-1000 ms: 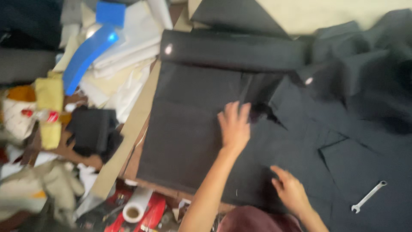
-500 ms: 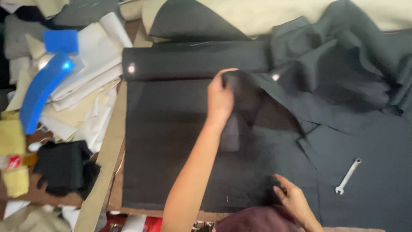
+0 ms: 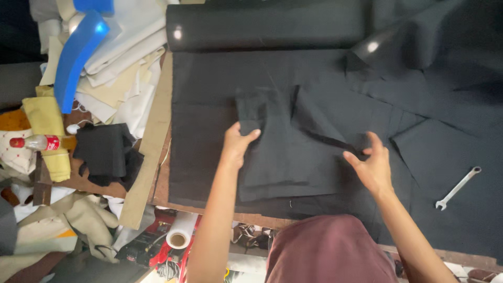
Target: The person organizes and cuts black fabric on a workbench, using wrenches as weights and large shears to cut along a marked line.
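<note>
Gripping the black piece (image 3: 285, 152) at both sides: left hand (image 3: 237, 144) has thumb on top and fingers curled under the piece's left edge, pinching it; right hand (image 3: 371, 163) pinches the piece's right edge at a dark fold, thumb and forefinger closed on cloth, other fingers loosely bent; piece lies flat on the black sheet (image 3: 209, 115) spread over the table, just below the black roll (image 3: 267, 26); roll sits along the sheet's far edge, touching it; more dark cloth (image 3: 445, 78) is bunched right of the piece, overlapping the sheet; wrench (image 3: 458, 187) lies on cloth well right of the piece, apart from the right hand; left of the sheet: pile of pale fabric (image 3: 115, 78) with a blue plastic part (image 3: 76, 55) on it, black rag (image 3: 105, 152) nearer, bottle (image 3: 36, 142) further left; tape roll (image 3: 181, 233) below the sheet's near left corner.
</note>
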